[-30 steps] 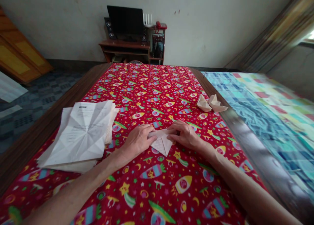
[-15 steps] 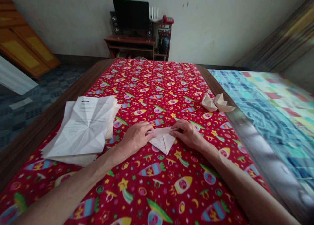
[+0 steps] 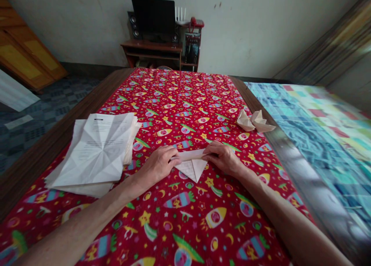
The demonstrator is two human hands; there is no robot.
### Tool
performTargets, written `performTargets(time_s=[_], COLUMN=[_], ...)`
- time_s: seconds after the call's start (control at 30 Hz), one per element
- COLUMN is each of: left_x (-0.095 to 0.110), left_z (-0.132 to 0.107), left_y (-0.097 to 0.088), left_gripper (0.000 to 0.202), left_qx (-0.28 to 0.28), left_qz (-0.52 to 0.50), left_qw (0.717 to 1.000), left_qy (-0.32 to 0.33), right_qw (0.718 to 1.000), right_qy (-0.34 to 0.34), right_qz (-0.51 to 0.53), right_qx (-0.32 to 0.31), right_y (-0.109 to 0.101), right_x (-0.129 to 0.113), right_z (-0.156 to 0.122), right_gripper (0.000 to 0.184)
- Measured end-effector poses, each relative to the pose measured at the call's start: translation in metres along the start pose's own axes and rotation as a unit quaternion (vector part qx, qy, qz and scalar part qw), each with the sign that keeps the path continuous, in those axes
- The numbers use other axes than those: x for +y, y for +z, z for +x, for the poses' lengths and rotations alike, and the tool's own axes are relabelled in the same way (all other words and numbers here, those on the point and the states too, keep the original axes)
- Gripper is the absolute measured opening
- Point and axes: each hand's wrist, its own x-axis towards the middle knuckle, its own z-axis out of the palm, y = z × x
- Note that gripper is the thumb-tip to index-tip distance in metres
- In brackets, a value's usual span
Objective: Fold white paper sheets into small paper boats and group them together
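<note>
Nearest the camera, two bare forearms reach out over a red tablecloth [image 3: 185, 212] printed with rockets and stars. Just beyond them, the left hand [image 3: 158, 166] and right hand [image 3: 224, 157] lie knuckles-up at either end of a folded paper [image 3: 193, 168], a white triangle pointing back toward the person with a narrow band turned over along its far edge. Each hand is curled, fingertips pinching and pressing down on its own end of that band, and the paper lies flat on the cloth between them. By the look of it, the step in hand is creasing this edge fold. Sharpening it would call for even pressure run along the band from both ends, with the triangle kept from sliding on the cloth. Left of the hands lies a stack of creased sheets [image 3: 97, 154], the top one unfolded and printed. Farther off to the right, two folded paper boats [image 3: 255, 121] sit close together near the table's edge. Against the far wall stands a desk [image 3: 152, 49] with a dark monitor [image 3: 153, 14]
</note>
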Motion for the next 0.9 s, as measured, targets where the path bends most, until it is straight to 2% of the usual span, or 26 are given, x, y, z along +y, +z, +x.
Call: performTargets(time_s=[0.13, 0.37, 0.63, 0.9], left_x=[0.002, 0.008, 0.015, 0.024], left_z=[-0.005, -0.013, -0.019, -0.022], left_y=[-0.002, -0.007, -0.018, -0.020], left_gripper=[0.014, 0.015, 0.016, 0.029], left_qx=[0.010, -0.018, -0.083, -0.088], left_qz=[0.012, 0.106, 0.167, 0.264], left_qw=[0.999, 0.988, 0.974, 0.945], left_qy=[0.045, 0.108, 0.127, 0.173], right_qw=[1.000, 0.998, 0.995, 0.985], right_qy=[-0.006, -0.046, -0.085, -0.126], right_qz=[0.005, -0.024, -0.044, -0.115], right_qx=[0.010, 0.019, 0.029, 0.012], right_y=[0.001, 0.002, 0.000, -0.002], right_x=[0.002, 0.007, 0.008, 0.005], right_z=[-0.005, -0.011, -0.013, -0.019], right_gripper=[0.014, 0.020, 0.021, 0.022])
